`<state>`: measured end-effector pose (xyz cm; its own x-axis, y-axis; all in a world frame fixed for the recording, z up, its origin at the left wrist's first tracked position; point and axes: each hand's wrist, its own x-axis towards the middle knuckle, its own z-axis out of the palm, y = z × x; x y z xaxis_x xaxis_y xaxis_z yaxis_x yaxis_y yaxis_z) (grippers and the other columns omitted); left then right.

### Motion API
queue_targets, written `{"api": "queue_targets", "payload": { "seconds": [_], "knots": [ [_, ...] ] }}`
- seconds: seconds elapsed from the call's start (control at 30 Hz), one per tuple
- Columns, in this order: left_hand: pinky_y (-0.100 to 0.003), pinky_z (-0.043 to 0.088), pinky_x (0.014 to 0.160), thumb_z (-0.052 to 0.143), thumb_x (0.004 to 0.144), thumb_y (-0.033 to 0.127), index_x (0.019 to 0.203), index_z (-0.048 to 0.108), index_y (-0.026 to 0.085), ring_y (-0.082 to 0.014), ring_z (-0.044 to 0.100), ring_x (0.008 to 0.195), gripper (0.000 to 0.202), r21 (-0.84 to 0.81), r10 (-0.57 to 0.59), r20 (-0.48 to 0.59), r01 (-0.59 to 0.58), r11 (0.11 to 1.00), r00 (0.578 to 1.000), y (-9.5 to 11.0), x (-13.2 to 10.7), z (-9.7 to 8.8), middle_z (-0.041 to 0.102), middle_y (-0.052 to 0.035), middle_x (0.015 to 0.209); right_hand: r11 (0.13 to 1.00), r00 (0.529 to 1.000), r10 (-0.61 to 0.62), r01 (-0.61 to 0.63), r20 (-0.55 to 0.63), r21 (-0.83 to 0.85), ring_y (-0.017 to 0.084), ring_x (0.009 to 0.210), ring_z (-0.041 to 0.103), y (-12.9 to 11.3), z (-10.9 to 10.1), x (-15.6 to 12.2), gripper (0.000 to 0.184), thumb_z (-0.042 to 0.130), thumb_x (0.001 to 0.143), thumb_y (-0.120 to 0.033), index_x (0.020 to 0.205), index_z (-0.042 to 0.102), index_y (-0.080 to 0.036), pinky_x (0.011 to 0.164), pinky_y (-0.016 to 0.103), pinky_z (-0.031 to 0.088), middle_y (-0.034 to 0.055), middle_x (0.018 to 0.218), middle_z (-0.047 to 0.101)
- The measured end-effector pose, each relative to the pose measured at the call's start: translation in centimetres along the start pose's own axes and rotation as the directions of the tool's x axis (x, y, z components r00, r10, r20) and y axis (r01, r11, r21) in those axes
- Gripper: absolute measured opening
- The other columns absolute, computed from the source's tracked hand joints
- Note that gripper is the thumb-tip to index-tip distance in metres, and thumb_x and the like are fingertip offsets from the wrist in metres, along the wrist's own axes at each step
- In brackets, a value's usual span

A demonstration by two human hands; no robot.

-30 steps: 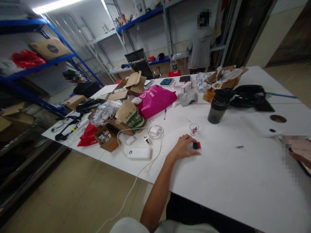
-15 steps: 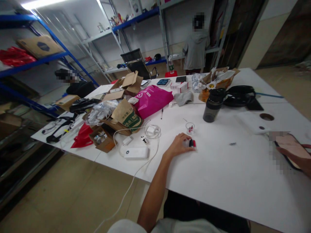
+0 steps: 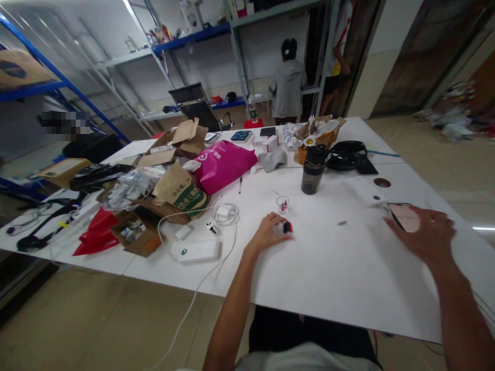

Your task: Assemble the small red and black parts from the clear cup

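My left hand (image 3: 269, 232) rests on the white table (image 3: 309, 273), thumb and fingers curled round a small black-and-red object (image 3: 287, 227), whose kind I cannot make out. Just beyond it stands a small clear cup (image 3: 282, 204) with red bits inside. On the right, my right hand (image 3: 431, 232) spans a smartphone (image 3: 404, 216) with a lit screen, thumb along one edge and fingers at the other. The phone is low over the table or on it. A small metallic-looking piece (image 3: 342, 223) lies between the hands.
A dark water bottle (image 3: 312, 172) stands beyond my hands. On the left are a white power bank (image 3: 199, 251) with cables, a cardboard box (image 3: 137, 234), a paper bag (image 3: 181, 190) and a magenta bag (image 3: 224, 165). A tape roll (image 3: 382, 182) lies right. People are in the background.
My right hand has brought the smartphone inward from the right edge and lowered it toward the table. The view has shifted right. My left hand keeps its hold on the black-and-red object.
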<state>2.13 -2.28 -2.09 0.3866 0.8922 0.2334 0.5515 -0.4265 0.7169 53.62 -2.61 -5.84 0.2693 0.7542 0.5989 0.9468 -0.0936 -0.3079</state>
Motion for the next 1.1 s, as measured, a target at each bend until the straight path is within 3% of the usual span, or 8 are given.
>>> {"api": "queue_targets", "payload": {
  "seconds": [0.13,0.23,0.47,0.6,0.7,0.8,0.97,1.1],
  "knots": [
    [-0.044,0.053,0.109,0.101,0.074,0.05,0.124,0.078,0.027,-0.0286,0.064,0.117,0.06,-0.024,0.016,0.014,-0.015,1.0,1.0,-0.1,0.0,-0.2,0.069,-0.0091,0.124,0.907,0.939,-0.281,0.193,0.197,0.375,0.039,0.129,0.064,-5.7,-0.3,0.2,0.063,0.062,0.096,-0.074,0.132,0.073,-0.024,0.118,0.059,0.044,0.0183,0.13,0.072],
    [-0.044,0.053,0.11,0.102,0.073,0.05,0.124,0.079,0.028,-0.0282,0.064,0.118,0.06,-0.02,0.019,0.022,-0.019,1.0,1.0,-0.2,0.0,-0.4,0.068,-0.0083,0.124,0.854,0.879,-0.375,0.204,0.295,0.478,0.035,0.124,0.066,-8.5,0.2,-0.3,0.052,0.064,0.098,-0.069,0.128,0.078,-0.029,0.116,0.054,0.048,0.0128,0.129,0.071],
    [-0.046,0.047,0.115,0.104,0.069,0.05,0.119,0.079,0.025,-0.0295,0.063,0.122,0.061,-0.055,-0.025,-0.081,0.02,0.998,0.996,0.7,0.1,-1.0,0.072,-0.0088,0.126,0.817,0.834,-0.454,0.249,0.315,0.52,0.034,0.126,0.067,-10.3,2.4,-0.6,0.041,0.06,0.103,-0.065,0.101,0.087,-0.033,0.116,0.058,0.042,0.01,0.132,0.073],
    [-0.035,0.053,0.09,0.1,0.074,0.051,0.128,0.078,0.022,-0.0216,0.068,0.095,0.065,-0.343,-0.13,-0.11,0.085,0.935,0.985,1.4,0.4,-1.5,0.077,-0.0055,0.105,0.788,0.848,-0.434,0.195,0.303,0.583,0.034,0.121,0.069,-11.4,1.6,0.1,0.044,0.061,0.102,-0.068,0.091,0.086,-0.033,0.115,0.059,0.044,0.0092,0.125,0.076],
    [-0.032,0.053,0.083,0.096,0.081,0.049,0.138,0.075,0.02,-0.0182,0.069,0.085,0.067,-0.586,-0.175,-0.085,0.093,0.805,0.981,1.6,0.7,-1.5,0.077,-0.0038,0.092,0.71,0.899,-0.309,0.001,0.311,0.704,0.033,0.113,0.071,-13.7,0.0,0.4,0.039,0.074,0.094,-0.069,0.096,0.084,-0.031,0.106,0.053,0.053,0.0094,0.115,0.077],
    [-0.035,0.057,0.087,0.091,0.086,0.049,0.137,0.077,0.018,-0.0195,0.073,0.089,0.062,-0.716,-0.245,-0.112,0.092,0.691,0.963,1.7,0.8,-1.4,0.081,-0.0083,0.102,0.504,0.911,-0.087,-0.308,0.402,0.807,0.026,0.092,0.07,-16.8,-1.0,0.6,0.035,0.085,0.088,-0.062,0.097,0.081,-0.029,0.085,0.043,0.059,0.0061,0.099,0.077],
    [-0.037,0.059,0.092,0.089,0.088,0.046,0.129,0.082,0.016,-0.0198,0.074,0.093,0.051,-0.769,-0.312,-0.195,0.052,0.637,0.93,0.9,0.9,-1.3,0.084,-0.0124,0.114,-0.154,0.764,-0.04,-0.642,0.644,0.751,0.016,0.084,0.068,-21.2,-0.6,0.6,0.03,0.095,0.082,-0.05,0.095,0.077,-0.029,0.075,0.031,0.059,0.0003,0.092,0.073],
    [-0.037,0.058,0.095,0.09,0.087,0.043,0.131,0.081,0.017,-0.0192,0.074,0.095,0.051,-0.784,-0.335,-0.218,0.04,0.619,0.917,0.3,1.0,-1.3,0.084,-0.0128,0.121,-0.284,0.686,-0.065,-0.709,0.725,0.646,0.016,0.087,0.071,-22.7,0.3,0.2,0.031,0.099,0.077,-0.043,0.094,0.076,-0.03,0.076,0.03,0.061,-0.0007,0.096,0.076]
  ]
}}
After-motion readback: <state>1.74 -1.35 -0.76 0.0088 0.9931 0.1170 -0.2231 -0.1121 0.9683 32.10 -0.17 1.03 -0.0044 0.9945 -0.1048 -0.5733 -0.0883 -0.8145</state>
